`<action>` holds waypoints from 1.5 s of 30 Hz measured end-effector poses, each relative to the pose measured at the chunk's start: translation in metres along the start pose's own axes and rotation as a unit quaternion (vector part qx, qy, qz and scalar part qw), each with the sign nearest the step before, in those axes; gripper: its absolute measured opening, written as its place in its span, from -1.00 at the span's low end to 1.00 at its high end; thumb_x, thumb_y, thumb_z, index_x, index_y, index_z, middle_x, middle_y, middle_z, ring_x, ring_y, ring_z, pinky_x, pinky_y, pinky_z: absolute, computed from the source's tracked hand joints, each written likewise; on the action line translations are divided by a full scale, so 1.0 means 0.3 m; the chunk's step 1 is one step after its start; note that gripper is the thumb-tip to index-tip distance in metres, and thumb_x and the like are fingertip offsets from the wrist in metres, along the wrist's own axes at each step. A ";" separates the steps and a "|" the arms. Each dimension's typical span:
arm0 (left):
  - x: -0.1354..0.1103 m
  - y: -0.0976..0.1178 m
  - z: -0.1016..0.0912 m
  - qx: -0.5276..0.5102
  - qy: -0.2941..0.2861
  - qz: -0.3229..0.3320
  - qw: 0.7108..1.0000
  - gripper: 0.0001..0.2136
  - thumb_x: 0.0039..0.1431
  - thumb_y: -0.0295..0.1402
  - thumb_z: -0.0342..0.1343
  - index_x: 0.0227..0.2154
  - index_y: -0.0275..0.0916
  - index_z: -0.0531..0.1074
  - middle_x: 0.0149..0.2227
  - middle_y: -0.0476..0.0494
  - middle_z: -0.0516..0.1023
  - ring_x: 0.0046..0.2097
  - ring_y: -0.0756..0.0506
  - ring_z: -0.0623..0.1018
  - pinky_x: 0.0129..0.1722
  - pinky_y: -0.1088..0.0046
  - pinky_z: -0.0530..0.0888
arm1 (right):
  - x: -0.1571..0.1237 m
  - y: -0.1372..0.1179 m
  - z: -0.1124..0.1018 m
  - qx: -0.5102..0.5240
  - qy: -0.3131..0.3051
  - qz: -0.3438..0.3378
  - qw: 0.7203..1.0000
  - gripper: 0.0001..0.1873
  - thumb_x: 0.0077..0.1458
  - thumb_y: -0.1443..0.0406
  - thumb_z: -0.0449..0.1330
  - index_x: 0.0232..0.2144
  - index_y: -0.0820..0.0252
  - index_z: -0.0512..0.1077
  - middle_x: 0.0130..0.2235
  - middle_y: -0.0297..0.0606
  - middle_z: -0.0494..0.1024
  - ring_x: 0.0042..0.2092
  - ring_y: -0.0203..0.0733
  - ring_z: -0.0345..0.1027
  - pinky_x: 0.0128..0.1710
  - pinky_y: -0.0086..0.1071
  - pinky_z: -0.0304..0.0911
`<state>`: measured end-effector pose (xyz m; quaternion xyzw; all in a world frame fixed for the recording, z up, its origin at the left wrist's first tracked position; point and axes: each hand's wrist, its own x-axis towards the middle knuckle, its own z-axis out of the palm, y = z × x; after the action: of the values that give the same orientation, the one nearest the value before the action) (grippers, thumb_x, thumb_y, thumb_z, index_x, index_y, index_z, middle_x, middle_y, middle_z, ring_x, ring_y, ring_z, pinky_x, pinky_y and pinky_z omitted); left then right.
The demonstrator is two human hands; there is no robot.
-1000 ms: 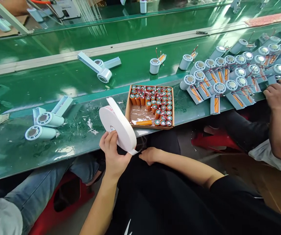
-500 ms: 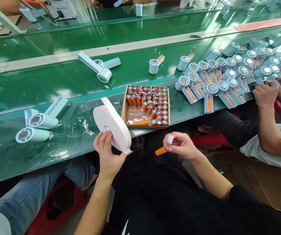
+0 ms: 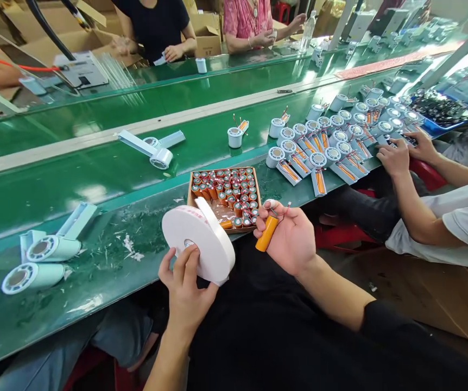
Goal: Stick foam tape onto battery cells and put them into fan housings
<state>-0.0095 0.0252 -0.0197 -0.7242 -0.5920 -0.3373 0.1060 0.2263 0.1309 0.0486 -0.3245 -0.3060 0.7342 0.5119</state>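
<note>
The person's left hand (image 3: 189,282) holds a large, white, disc-shaped roll of tape (image 3: 212,244) on edge, its fingers spread over the flat face by the core and its thumb at the lower rim. At three o'clock from the roll, the right hand (image 3: 293,239) is turned palm up, its fingers curled in narrowly around an orange, cylindrical battery cell (image 3: 266,234). The cell is tilted, with thin dark and red wires (image 3: 282,212) at its upper end; a small white piece (image 3: 271,203) sits on a fingertip.

The cell is at four o'clock from a shallow, brown cardboard box (image 3: 258,191) on the glossy green workbench (image 3: 107,260). The box contains rows of upright orange cells (image 3: 229,191) with tangled wires, and the roll partly hides its near left corner.

Between two and three o'clock from the box lies a dense cluster of pale blue plastic housings (image 3: 317,159), many bearing orange cells in their handles. Other pale blue housings (image 3: 34,277) lie at nine o'clock from the roll, beyond white scraps (image 3: 130,250). At two o'clock from the right hand, a co-worker's hand (image 3: 394,157) is beside the cluster.
</note>
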 end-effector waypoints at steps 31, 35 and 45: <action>-0.007 0.086 -0.050 0.095 -0.033 0.025 0.995 -0.27 0.29 -0.33 0.26 0.48 0.00 0.16 0.09 -0.23 0.66 0.12 -0.33 0.58 0.33 -0.11 0.35 | 0.022 0.116 0.023 0.065 0.082 -0.108 0.989 -0.53 -0.04 0.21 0.59 -0.09 0.05 0.56 -0.03 -0.22 0.74 0.00 -0.01 0.67 0.08 -0.09 0.60; 0.001 0.022 -0.114 0.082 -0.028 0.034 0.996 -0.26 0.29 -0.31 0.28 0.48 0.02 0.15 0.08 -0.23 0.65 0.08 -0.30 0.58 0.29 -0.07 0.38 | 0.057 0.036 -0.025 0.035 0.070 -0.147 0.986 -0.45 -0.13 0.28 0.63 -0.08 0.07 0.56 -0.07 -0.22 0.75 -0.05 0.00 0.68 0.03 -0.10 0.62; 0.044 -0.114 -0.116 0.058 -0.073 0.042 0.995 -0.22 0.28 -0.31 0.27 0.50 0.06 0.10 0.05 -0.26 0.63 0.11 -0.39 0.52 0.25 -0.22 0.37 | 0.042 0.153 0.011 0.056 0.092 -0.180 0.978 -0.41 -0.03 0.29 0.58 -0.02 -0.03 0.41 -0.07 -0.26 0.75 -0.09 -0.01 0.70 -0.02 -0.01 0.64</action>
<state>-0.0530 0.0259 0.0062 -0.7634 -0.5861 -0.2441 0.1187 0.1948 0.1292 0.0127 -0.3006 -0.2695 0.6132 0.6789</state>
